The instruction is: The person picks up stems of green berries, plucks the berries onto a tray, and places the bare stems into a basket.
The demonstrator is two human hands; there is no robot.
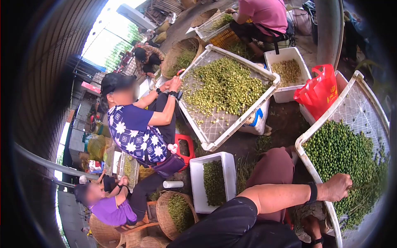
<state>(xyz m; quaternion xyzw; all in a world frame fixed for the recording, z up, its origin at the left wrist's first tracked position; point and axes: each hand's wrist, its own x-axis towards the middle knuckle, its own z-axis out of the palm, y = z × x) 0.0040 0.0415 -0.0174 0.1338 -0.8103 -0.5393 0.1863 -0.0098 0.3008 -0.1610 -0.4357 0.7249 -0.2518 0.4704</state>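
My left hand [337,188], with a black band at the wrist, reaches over a white mesh tray [359,97] at the right. Its fingers are closed, and thin green stems seem to come out from them. Under the hand lies a heap of small round green fruits [337,151], with stems mixed in at the lower side. Low in the view, in shade by the tray's near edge, is what looks like my right hand [311,226], also with a dark wristband. Its fingers are too dark to make out. My maroon trouser leg [273,169] is beside the tray.
Another white mesh tray [211,140] holds paler fruits; a person in a patterned shirt [132,128] works at it. Nearby are a white box [232,173] of fruits, a wicker basket [161,211], a red bag [316,93] and a red stool [188,144]. More people sit around.
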